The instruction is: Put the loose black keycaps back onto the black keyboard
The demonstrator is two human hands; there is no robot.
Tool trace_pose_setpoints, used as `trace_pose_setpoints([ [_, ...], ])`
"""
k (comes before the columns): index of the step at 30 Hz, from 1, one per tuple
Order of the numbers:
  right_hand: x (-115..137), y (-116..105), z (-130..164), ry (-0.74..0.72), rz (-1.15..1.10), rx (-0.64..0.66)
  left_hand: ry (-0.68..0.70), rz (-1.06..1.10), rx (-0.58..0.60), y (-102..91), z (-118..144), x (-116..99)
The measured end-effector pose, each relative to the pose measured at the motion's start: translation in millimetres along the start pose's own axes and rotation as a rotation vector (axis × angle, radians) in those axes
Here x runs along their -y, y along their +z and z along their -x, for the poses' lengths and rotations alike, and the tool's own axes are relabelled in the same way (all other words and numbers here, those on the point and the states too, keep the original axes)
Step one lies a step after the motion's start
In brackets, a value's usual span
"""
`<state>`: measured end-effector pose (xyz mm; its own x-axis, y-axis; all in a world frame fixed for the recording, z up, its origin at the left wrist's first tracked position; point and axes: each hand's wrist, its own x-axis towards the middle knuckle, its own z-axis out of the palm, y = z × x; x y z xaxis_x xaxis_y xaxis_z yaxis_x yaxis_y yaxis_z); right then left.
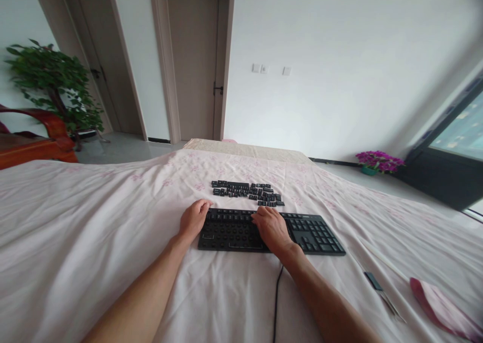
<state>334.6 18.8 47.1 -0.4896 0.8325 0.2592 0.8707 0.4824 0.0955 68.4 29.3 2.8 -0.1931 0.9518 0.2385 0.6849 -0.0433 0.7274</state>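
A black keyboard [322, 235] lies on the bedsheet, its letter area bare of keycaps while the top rows and number pad still carry theirs. My left hand [194, 218] is closed at the keyboard's far left corner, fingers curled against its edge. Over the upper row, near the middle, my right hand [272, 228] is bent with thumb and fingers drawn together; whatever lies under its fingertips is hidden. Just beyond the keyboard, several loose black keycaps [238, 187] lie in uneven rows on the sheet.
A black cable [277, 297] runs toward me from the keyboard. To the right lie a small tool with a dark handle and thin metal prongs [374, 281] and a pink cloth item [439, 303]. The pale flowered sheet [113, 222] is wrinkled. Purple flowers [379, 161] stand on the floor beyond.
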Motion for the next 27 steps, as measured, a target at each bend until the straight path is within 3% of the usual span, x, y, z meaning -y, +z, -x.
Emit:
trace_pose_setpoints([
  [10, 0.0, -2.0, -2.2, 0.049, -0.037, 0.007, -0.012, -0.013, -0.002, -0.1, 0.0, -2.3],
  [27, 2.8, 1.9, 0.1, -0.039, 0.046, 0.003, 0.009, -0.029, -0.009, 1.9, -1.0, 2.4],
])
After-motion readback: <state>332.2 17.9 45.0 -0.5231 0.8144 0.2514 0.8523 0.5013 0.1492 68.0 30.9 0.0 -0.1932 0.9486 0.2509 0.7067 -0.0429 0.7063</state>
